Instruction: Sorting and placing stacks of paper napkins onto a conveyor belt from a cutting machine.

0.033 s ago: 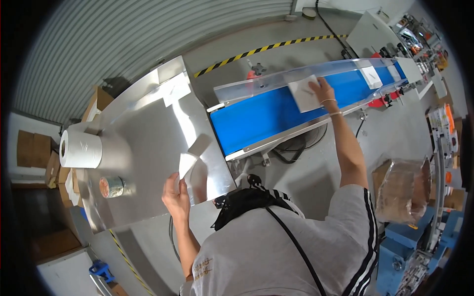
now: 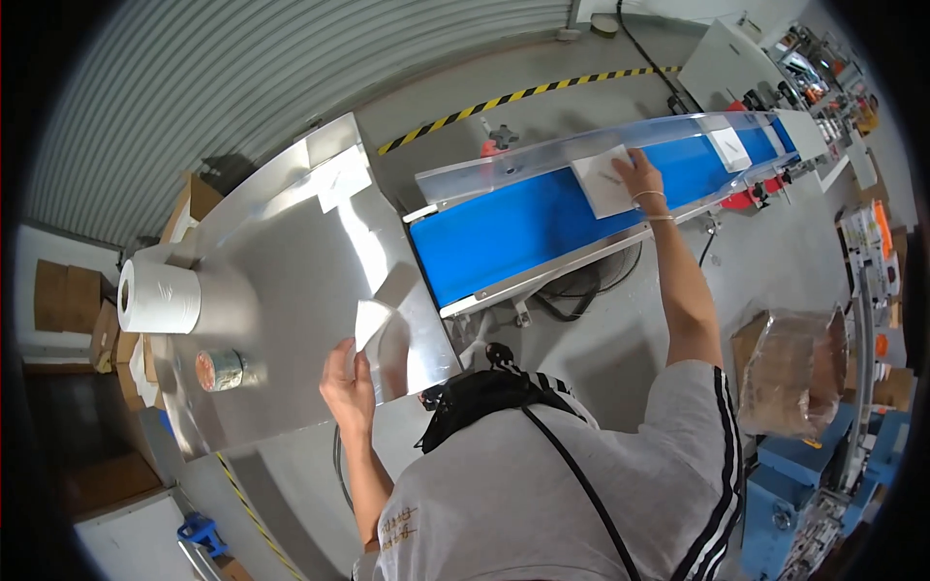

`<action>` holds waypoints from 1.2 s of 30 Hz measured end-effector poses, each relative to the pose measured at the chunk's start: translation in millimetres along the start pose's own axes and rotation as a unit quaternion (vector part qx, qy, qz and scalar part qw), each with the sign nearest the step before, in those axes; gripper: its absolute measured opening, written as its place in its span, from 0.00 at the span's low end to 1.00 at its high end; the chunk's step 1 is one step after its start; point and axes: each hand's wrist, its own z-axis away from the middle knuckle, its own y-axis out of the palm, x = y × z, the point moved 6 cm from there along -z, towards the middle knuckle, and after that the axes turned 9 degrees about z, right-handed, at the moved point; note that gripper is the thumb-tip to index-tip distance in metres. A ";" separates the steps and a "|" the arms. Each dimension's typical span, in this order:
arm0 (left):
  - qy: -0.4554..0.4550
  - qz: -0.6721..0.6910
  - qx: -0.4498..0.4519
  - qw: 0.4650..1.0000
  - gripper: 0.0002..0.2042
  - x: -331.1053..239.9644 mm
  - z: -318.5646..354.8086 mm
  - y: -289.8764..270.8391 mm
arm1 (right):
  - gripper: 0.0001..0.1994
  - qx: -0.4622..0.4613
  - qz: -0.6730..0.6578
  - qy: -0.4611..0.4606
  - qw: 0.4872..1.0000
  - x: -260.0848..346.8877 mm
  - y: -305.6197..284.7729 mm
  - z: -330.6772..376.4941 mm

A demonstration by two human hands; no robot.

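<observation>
My right hand (image 2: 643, 182) pinches the right edge of a flat white square packet (image 2: 603, 186) over the blue conveyor belt (image 2: 504, 237). Further along the belt lies another white packet (image 2: 728, 149) with a small dark mark. Above the front edge of the steel table (image 2: 281, 387), my left hand (image 2: 347, 385) has its fingers closed on a small white folded piece (image 2: 370, 323), whose material I cannot make out. A large white roll (image 2: 163, 296) stands at the table's left side, and a roll of clear tape (image 2: 220, 370) is near it.
Clear guard rails (image 2: 542, 160) run along the belt. Cardboard boxes (image 2: 68, 295) stand left of the table. A clear plastic bag (image 2: 792, 378) and blue machinery (image 2: 780, 484) are on the right. Black-and-yellow tape (image 2: 523, 94) marks the floor behind the conveyor.
The packet under my right hand and the one further along have shifted slightly right along the belt. A white piece at the belt's far end no longer shows. My left hand is nearly still.
</observation>
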 end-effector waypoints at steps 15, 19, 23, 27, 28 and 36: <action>-0.117 0.396 0.355 0.839 0.08 -82.8 -42.1 180.9 | 0.16 0.422 -0.353 -0.215 0.807 148.4 81.9 155.9; -0.186 0.401 0.339 0.831 0.15 -76.2 -40.8 194.1 | 0.13 0.308 -0.241 -0.148 0.908 120.2 68.2 127.3; -0.193 0.394 0.331 0.836 0.18 -55.3 -27.5 187.2 | 0.16 0.126 -0.155 -0.114 0.973 49.7 50.6 71.4; -0.188 0.382 0.328 0.843 0.16 -31.0 -16.7 176.5 | 0.17 -0.023 -0.028 -0.077 0.996 -20.0 6.3 2.6; -0.192 0.385 0.327 0.842 0.16 -27.1 -15.2 174.6 | 0.17 -0.079 0.007 -0.055 0.995 -31.2 -12.4 -5.9; -0.123 0.369 0.376 0.841 0.10 -25.0 -2.0 193.3 | 0.14 -0.331 -0.113 0.056 0.935 -64.3 -83.9 87.9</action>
